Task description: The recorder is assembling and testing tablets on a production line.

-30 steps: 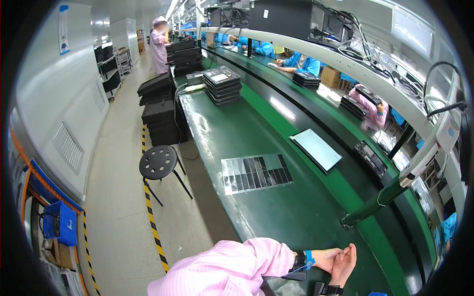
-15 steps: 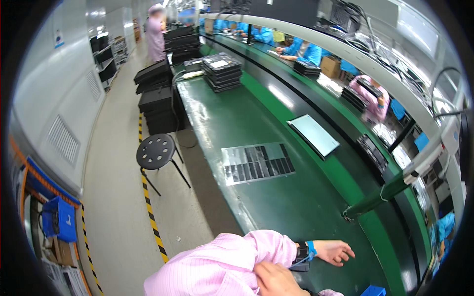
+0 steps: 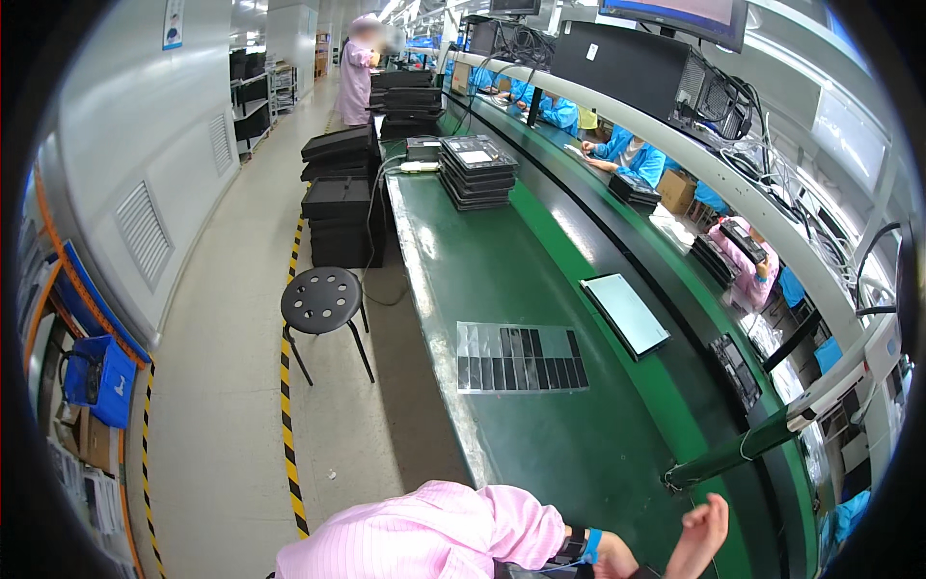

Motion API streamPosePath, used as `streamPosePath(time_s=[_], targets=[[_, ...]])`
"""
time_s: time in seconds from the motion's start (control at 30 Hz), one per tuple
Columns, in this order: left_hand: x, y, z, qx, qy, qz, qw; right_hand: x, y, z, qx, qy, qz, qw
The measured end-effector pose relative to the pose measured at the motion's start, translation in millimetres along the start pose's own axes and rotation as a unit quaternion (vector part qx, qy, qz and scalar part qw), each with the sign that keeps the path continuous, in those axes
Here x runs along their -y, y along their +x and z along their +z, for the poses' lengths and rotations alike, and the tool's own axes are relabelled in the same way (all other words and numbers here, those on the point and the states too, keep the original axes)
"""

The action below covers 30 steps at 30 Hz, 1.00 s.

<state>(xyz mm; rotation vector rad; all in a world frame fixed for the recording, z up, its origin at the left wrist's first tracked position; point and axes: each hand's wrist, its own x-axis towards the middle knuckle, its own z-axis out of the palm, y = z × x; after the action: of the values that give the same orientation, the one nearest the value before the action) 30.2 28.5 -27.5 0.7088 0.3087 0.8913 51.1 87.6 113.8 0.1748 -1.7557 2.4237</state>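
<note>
My left arm in a pink striped sleeve comes in from the lower edge, with a black band and a blue wrist strap at the cuff. My left hand (image 3: 613, 556) is only partly in view, low over the green bench (image 3: 540, 454), its fingers hidden. Just to its right my right hand (image 3: 704, 537) is raised, empty, with loosely bent fingers and the thumb apart. Farther up the bench lies a clear sheet with rows of dark rectangles (image 3: 521, 359). Beyond it to the right rests a flat panel with a pale face (image 3: 625, 314). Neither hand touches these.
A green post (image 3: 728, 452) rises close to my right hand. Stacked black flat units (image 3: 476, 174) stand at the bench's far end. A black round stool (image 3: 323, 301) and black trays (image 3: 338, 222) are on the left floor. Other people work across the line; one stands far off.
The view has tilted upward. My right hand has left my left forearm, moved right and risen. My left hand is now lower and partly cut off by the frame's edge.
</note>
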Motion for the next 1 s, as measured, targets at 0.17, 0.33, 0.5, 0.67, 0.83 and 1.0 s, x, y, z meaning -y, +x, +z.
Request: streamPosePath(time_s=[0.17, 0.33, 0.5, 0.67, 0.83, 1.0], targets=[[9, 9, 15, -0.010, 0.107, 0.009, 0.994, -33, -27, -73, -0.151, 0.313, 0.041, 0.937], [22, 10, -14, -0.079, 0.141, 0.033, 0.986, -74, -42, -99, -0.166, 0.421, 0.128, 0.882], [12, -1, -43, -0.280, 0.195, 0.113, 0.933, -82, -44, -102, -0.236, 0.302, 0.169, 0.908], [-10, -2, 6, -0.376, 0.137, 0.303, 0.865, -86, -55, -107, -0.246, 0.158, 0.189, 0.937], [-6, 9, -7, -0.396, 0.058, 0.328, 0.856, -59, -56, -62, -0.220, 0.131, 0.222, 0.941], [-4, 12, -13, -0.353, -0.058, 0.362, 0.861, -76, -63, -82, -0.103, 0.208, 0.188, 0.954]])
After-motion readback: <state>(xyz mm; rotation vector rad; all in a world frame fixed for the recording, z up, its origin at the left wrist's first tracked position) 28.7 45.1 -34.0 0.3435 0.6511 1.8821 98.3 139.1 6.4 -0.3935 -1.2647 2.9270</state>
